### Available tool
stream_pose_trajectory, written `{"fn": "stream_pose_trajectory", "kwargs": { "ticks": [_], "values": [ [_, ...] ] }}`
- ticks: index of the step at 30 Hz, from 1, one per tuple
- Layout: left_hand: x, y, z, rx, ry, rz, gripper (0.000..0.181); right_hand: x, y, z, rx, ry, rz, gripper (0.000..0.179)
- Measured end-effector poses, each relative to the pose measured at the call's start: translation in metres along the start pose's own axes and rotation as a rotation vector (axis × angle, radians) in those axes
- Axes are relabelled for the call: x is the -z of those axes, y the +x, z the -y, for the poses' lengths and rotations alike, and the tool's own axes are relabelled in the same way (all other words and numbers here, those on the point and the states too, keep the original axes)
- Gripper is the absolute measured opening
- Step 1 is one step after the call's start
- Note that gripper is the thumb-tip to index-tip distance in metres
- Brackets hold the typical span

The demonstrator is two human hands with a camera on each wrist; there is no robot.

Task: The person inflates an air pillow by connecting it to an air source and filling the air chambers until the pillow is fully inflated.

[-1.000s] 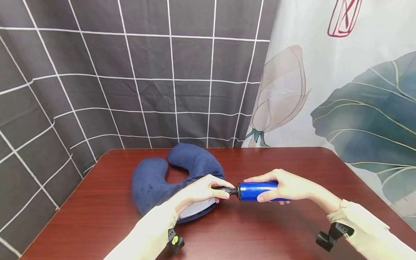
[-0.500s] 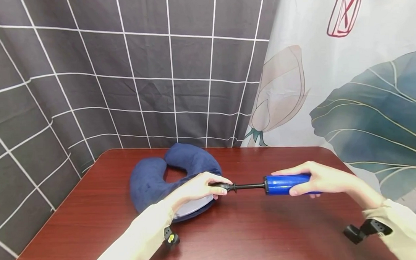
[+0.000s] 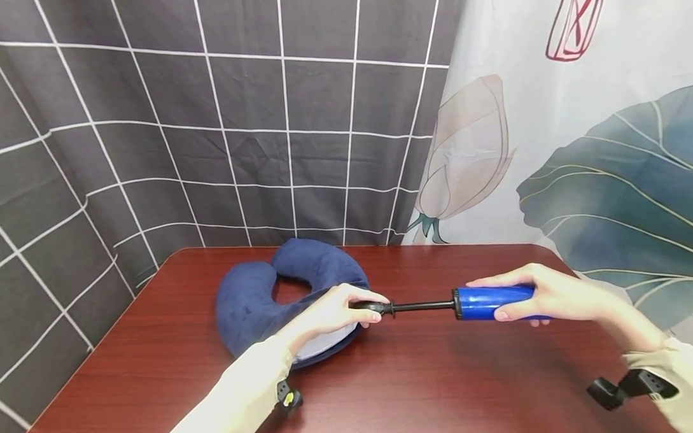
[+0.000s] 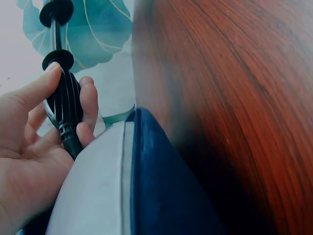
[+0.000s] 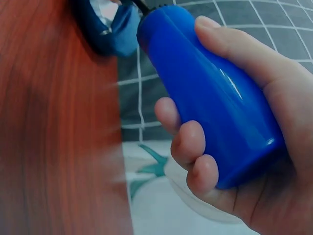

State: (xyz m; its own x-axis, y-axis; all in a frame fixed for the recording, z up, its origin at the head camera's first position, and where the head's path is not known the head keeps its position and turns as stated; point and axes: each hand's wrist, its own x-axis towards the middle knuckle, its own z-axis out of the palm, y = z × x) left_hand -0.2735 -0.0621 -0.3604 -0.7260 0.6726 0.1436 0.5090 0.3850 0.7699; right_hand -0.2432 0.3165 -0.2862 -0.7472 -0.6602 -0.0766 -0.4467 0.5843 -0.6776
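A hand air pump (image 3: 480, 303) with a blue barrel is held level above the table, its thin black rod (image 3: 423, 306) drawn out. My left hand (image 3: 331, 314) grips the ribbed black handle (image 4: 66, 100), thumb near the flange. Fingers and thumb of my right hand (image 3: 561, 296) wrap round the blue barrel, as the right wrist view also shows. A navy U-shaped neck pillow (image 3: 249, 303) lies at the left of the table, partly behind my left hand. Its white inner part (image 4: 95, 181) shows along the near edge.
The red-brown wooden table (image 3: 410, 386) reaches back to a dark grey curtain (image 3: 253, 156) with white grid lines. At the right hangs a pale curtain (image 3: 524, 57) with leaf and flower prints. Each wrist wears a small black camera (image 3: 630, 388).
My right hand has moved right with the barrel, pulling the rod out from nearly fully in. My left hand has stayed almost in place on the handle.
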Motion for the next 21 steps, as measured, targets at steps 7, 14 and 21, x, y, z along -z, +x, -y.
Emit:
{"fn": "stream_pose_trajectory", "kwargs": {
  "ticks": [7,14,21],
  "values": [
    [-0.005,0.003,-0.004,-0.002,0.014,-0.032,0.029,-0.023,0.029,0.010,-0.040,-0.030,-0.030,0.054],
    [-0.005,0.006,-0.007,0.005,0.003,-0.022,0.029,-0.044,0.057,0.020,-0.030,-0.048,-0.035,0.054],
    [-0.004,0.006,-0.006,0.013,0.022,-0.020,0.029,-0.038,0.052,0.023,-0.035,-0.060,-0.036,0.054]
  ]
}}
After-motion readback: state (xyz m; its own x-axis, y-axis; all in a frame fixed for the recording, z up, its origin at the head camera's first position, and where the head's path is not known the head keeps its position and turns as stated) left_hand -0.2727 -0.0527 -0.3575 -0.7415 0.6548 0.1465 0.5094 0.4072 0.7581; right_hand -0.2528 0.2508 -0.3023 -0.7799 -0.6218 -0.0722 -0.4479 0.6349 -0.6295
